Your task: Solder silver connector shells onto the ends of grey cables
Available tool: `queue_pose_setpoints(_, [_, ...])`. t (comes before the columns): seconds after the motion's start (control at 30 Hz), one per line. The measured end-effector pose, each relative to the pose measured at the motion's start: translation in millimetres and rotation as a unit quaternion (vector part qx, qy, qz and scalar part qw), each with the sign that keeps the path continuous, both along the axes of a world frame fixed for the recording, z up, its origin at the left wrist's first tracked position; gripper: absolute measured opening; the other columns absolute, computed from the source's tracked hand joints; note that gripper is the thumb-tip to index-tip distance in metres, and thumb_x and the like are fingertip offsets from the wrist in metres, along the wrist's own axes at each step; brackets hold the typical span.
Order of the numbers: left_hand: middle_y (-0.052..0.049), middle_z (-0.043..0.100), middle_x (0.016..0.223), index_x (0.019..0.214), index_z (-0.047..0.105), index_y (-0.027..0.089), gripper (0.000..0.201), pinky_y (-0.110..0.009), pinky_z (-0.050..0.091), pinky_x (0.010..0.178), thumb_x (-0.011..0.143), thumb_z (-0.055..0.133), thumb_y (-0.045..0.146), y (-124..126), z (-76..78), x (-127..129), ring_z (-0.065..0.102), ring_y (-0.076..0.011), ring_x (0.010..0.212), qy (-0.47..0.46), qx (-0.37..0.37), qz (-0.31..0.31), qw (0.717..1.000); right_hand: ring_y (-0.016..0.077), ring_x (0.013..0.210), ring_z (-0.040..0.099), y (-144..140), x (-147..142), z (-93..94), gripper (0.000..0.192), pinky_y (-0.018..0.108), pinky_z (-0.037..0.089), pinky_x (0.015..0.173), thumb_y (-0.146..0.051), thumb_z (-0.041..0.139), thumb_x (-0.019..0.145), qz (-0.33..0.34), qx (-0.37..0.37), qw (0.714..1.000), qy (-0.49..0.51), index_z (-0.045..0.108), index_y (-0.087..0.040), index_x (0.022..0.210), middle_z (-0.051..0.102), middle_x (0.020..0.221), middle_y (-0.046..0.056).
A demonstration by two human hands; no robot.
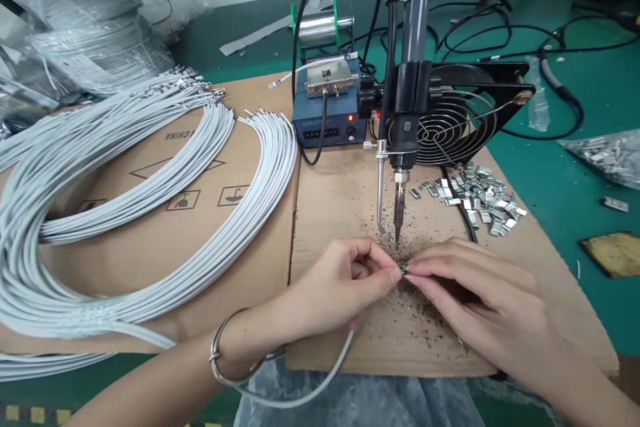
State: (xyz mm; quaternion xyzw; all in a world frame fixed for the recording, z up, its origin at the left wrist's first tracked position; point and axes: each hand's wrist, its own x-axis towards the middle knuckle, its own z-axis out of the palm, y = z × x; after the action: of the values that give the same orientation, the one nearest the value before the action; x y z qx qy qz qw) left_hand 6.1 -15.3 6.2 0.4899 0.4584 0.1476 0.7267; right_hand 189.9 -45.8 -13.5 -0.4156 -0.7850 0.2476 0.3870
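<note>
My left hand (345, 283) pinches the end of a white wire (320, 383) that loops down below my wrist. My right hand (480, 297) pinches a small metal clip (404, 271) against that wire end. The fingertips of both hands meet just below the tip of a mounted soldering iron (399, 210) with its solder feed tube (381, 203). Both hands rest over a brown cardboard sheet (340, 207) speckled with solder bits.
Bundles of white wires (150, 213) curve over a cardboard box at left. A pile of metal clips (480, 197) lies right of the iron. Behind stand a blue solder station (327, 120), a solder spool (323, 27) and a black fan (460, 117). Bagged clips (607, 157) lie far right.
</note>
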Motion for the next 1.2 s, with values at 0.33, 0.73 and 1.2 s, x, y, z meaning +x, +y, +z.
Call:
queue_pose_setpoints(0.33, [0.005,0.042,0.059,0.080,0.058,0.014,0.023,-0.014,0.045,0.035,0.077,0.060,0.037,-4.7,-8.5,-0.3,0.041,-0.0058,0.047,-0.023,0.037,0.022,0.999,0.0169,0.071,0.057,-0.1,-3.7,3.5,0.014,0.030,0.045,0.064,-0.005,0.052,0.083,-0.013,-0.044,0.998,-0.047,0.054,-0.019,0.084,0.059,0.075,0.003])
queue_pose_setpoints(0.73, [0.006,0.043,0.062,0.081,0.055,0.015,0.016,-0.010,0.041,0.031,0.082,0.055,0.031,-9.0,-10.4,1.4,0.039,-0.0023,0.040,-0.039,0.048,0.064,0.996,0.0182,0.082,0.057,-7.8,-9.8,-5.2,0.019,0.032,0.045,0.075,-0.002,0.055,0.080,-0.052,0.051,0.992,-0.103,0.052,-0.018,0.089,0.061,0.082,0.005])
queue_pose_setpoints(1.2, [0.006,0.045,0.058,0.076,0.055,0.014,0.018,-0.011,0.039,0.029,0.081,0.055,0.032,-6.7,-7.4,2.3,0.039,-0.0021,0.035,-0.017,0.059,0.068,0.996,0.0147,0.055,0.063,2.9,-6.4,5.6,0.009,0.022,0.051,0.049,-0.027,0.061,0.079,-0.094,-0.367,0.915,0.141,0.061,-0.019,0.082,0.069,0.064,0.003])
